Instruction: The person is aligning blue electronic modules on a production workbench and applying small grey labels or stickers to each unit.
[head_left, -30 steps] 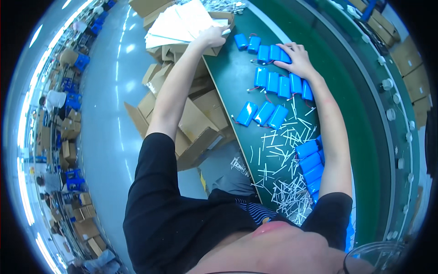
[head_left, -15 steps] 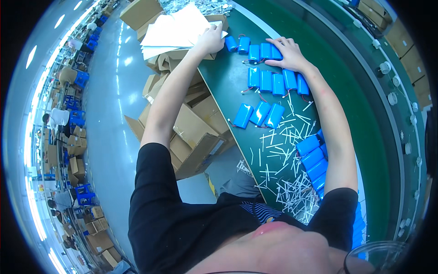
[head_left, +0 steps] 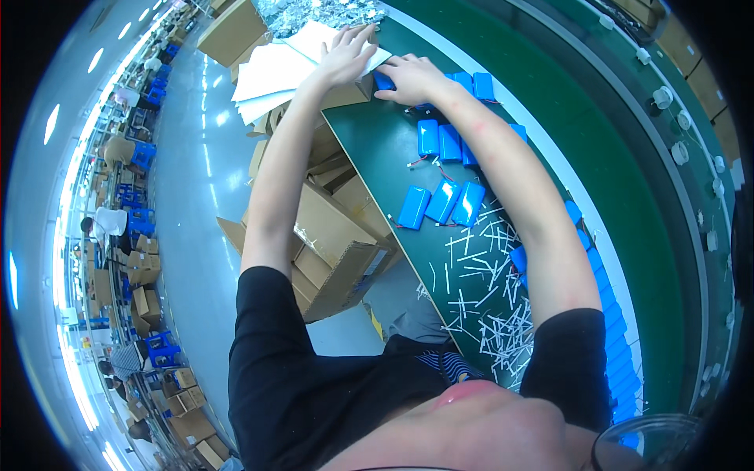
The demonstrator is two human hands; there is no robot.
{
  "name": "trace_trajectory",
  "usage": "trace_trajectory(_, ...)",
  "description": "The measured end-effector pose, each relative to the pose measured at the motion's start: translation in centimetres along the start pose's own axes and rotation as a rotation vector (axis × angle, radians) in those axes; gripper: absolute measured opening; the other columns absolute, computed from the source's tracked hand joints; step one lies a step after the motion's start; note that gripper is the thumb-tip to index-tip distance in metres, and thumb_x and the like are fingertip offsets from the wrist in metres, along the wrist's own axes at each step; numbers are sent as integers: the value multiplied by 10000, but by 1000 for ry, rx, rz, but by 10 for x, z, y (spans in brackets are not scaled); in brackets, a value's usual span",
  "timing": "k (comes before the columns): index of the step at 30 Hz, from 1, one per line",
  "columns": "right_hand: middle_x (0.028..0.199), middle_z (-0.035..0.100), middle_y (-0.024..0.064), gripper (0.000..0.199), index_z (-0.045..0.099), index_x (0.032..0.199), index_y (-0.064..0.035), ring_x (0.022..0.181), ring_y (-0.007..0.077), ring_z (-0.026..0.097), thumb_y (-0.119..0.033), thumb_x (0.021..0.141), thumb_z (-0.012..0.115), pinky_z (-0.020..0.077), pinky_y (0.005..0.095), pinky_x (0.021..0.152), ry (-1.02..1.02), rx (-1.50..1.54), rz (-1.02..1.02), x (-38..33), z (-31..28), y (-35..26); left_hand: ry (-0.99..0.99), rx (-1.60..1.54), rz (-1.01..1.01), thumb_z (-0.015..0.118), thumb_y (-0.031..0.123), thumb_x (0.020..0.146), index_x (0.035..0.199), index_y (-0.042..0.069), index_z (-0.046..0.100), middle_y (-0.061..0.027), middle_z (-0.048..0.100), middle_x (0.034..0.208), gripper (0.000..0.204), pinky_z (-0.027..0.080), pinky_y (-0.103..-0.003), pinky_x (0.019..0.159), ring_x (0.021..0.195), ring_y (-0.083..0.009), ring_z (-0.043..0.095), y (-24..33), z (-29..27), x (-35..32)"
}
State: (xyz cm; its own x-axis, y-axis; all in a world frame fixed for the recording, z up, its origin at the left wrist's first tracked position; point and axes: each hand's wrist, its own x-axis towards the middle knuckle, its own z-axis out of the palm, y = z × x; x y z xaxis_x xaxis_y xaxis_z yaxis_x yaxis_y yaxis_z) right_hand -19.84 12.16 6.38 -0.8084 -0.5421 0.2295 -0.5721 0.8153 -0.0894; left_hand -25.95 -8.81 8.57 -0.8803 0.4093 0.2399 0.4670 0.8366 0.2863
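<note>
My left hand [head_left: 345, 60] lies over a stack of white sheets [head_left: 294, 64] at the box's top, its fingers spread. Beside the stack's right corner, my right hand [head_left: 414, 81] reaches across the far end of the green table, fingers stretched out. A blue battery pack [head_left: 383, 81] shows between its thumb and forefinger, touching or nearly so; whether it is gripped is hard to see. My right hand and forearm partly hide the row of packs beyond. Three blue battery packs [head_left: 442, 202] lie in a nearer row, with another row [head_left: 428, 139] behind them.
Loose white strips [head_left: 506, 337] are scattered on the green table [head_left: 369, 149]. More blue packs [head_left: 620, 369] line its right side, along the green conveyor [head_left: 664, 259]. Open cardboard boxes [head_left: 334, 243] stand at the table's left edge. Clear plastic pieces [head_left: 314, 14] lie at the far end.
My right hand has moved left from the right end of the far pack row to its left end. My left hand has shifted onto the sheets, with its fingers now spread.
</note>
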Motion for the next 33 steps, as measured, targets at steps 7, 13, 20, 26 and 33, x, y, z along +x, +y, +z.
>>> trace_trajectory(7,1384,618,80,653,613,1405,-112,1290,327,545,-530,910,699,431,437,1107,36,-36,-39,2,6,-7,-114,471,152,430,558,1068,1552,257,475,-105,572,1488,571,241,-607,1223,1436,-344,453,-9,-46,-91)
trace_trajectory(13,1315,657,72,523,648,1358,-134,1257,298,572,-459,948,665,425,441,1110,40,-156,-123,-19,-7,-30,-163,528,-23,411,589,1065,1493,235,555,-90,555,1513,574,268,-591,1199,1419,-297,479,16,-35,-94)
trace_trajectory(20,1326,657,75,406,674,1329,-180,1278,279,558,-374,975,628,408,439,1121,95,179,21,-28,-1,3,398,428,186,537,486,1037,1428,128,596,-113,584,1466,533,377,-506,1114,1324,-288,553,71,-19,-103)
trace_trajectory(26,1399,631,73,366,671,1319,-196,1315,315,535,-333,983,625,413,475,1124,142,242,-100,-63,-24,50,207,208,154,636,380,1017,1438,72,564,-169,592,1407,527,433,-458,1106,1267,-344,576,100,24,-118)
trace_trajectory(33,1510,518,104,584,601,1428,-207,1366,351,470,-468,917,714,393,469,1149,85,391,-14,-122,-23,128,176,160,175,653,494,997,1508,105,498,-147,551,1455,661,452,-445,1131,1299,-361,541,96,50,-94)
